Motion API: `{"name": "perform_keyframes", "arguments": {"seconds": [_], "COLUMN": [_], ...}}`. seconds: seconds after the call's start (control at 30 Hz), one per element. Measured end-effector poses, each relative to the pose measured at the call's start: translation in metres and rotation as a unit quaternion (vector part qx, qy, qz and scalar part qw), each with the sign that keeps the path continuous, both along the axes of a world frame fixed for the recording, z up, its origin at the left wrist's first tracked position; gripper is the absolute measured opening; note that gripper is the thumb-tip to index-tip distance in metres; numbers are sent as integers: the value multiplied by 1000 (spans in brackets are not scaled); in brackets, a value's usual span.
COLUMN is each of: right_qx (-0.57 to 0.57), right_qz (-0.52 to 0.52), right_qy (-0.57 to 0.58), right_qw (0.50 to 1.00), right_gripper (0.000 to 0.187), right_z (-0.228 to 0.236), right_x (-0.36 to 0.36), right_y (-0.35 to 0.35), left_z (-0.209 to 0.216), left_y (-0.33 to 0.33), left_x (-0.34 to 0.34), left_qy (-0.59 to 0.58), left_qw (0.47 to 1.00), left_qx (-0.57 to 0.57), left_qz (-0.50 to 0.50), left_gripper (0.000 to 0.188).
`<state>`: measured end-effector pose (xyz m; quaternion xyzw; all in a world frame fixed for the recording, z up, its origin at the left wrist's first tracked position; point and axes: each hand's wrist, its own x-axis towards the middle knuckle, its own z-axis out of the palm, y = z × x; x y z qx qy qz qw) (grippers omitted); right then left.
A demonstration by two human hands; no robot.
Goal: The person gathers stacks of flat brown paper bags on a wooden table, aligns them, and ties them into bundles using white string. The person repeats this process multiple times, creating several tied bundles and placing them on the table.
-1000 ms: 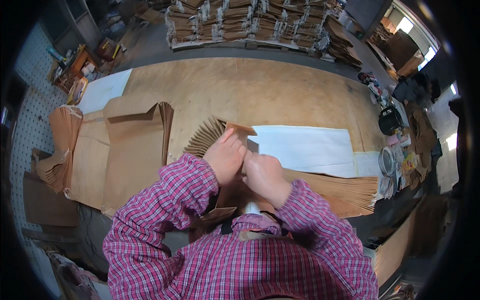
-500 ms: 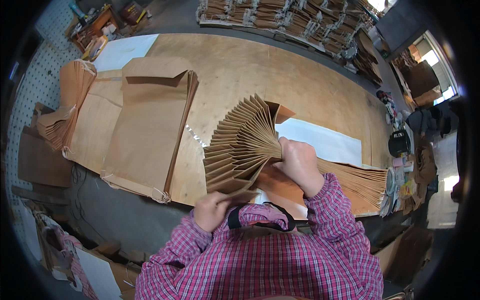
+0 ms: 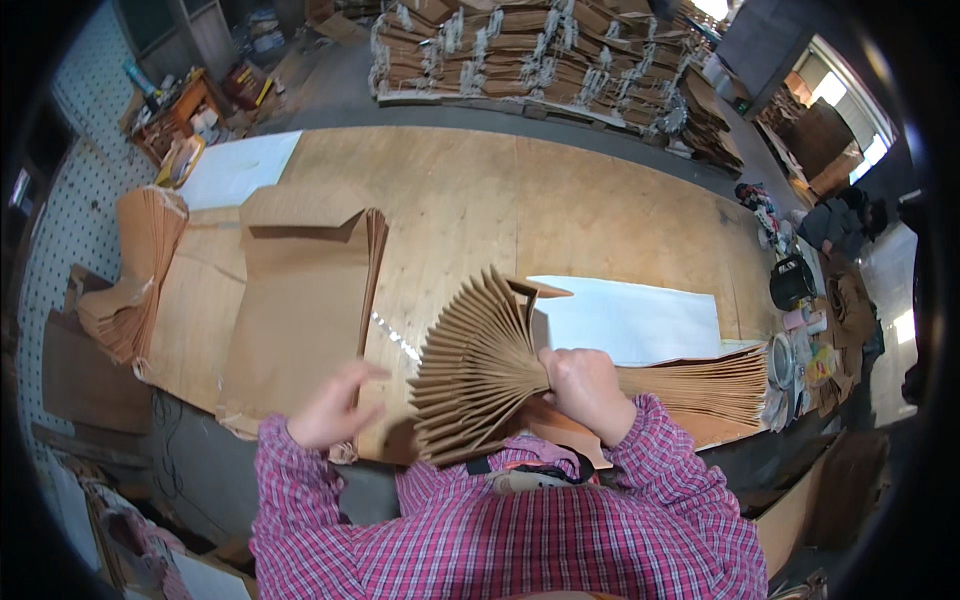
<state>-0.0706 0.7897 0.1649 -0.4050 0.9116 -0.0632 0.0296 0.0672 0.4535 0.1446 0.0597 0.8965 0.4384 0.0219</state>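
**Fanned brown paper bags — held over table edge**

R. hand (image 3: 585,385) clamped on a fan of flat brown paper bags (image 3: 480,365), spread approx. upright at near edge of plywood table (image 3: 560,210). L. hand (image 3: 335,405) open, fingers apart, just left of fan, not touching it. Adj.: flat bag stack (image 3: 305,300) to left; white sheet (image 3: 630,320) and overlapped bag row (image 3: 700,385) to right. Bundled bags on pallet (image 3: 540,50) beyond table.

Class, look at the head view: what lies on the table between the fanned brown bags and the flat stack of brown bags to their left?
In the head view, only bare plywood table lies between the fanned bags and the flat stack; the open left hand hovers at its near end.
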Motion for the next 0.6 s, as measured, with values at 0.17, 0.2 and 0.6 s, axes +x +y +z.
{"name": "perform_keyframes", "arguments": {"seconds": [0.17, 0.2, 0.6], "right_qx": [-6, -6, -60], "right_qz": [-13, -17, -25], "right_qy": [-20, -32, -27], "right_qw": [1000, 999, 998], "right_gripper": [24, 23, 24], "right_z": [-2, -2, -6], "right_x": [1, 0, -4], "right_y": [-1, -1, 2], "left_z": [56, 62, 23], "left_y": [34, 56, 195], "left_x": [-167, -193, -289], "left_qy": [175, 190, -108], "left_qw": [968, 962, 859], "left_qx": [-143, -129, -338], "left_qz": [-105, -146, -370], "left_gripper": [39, 41, 45]}}
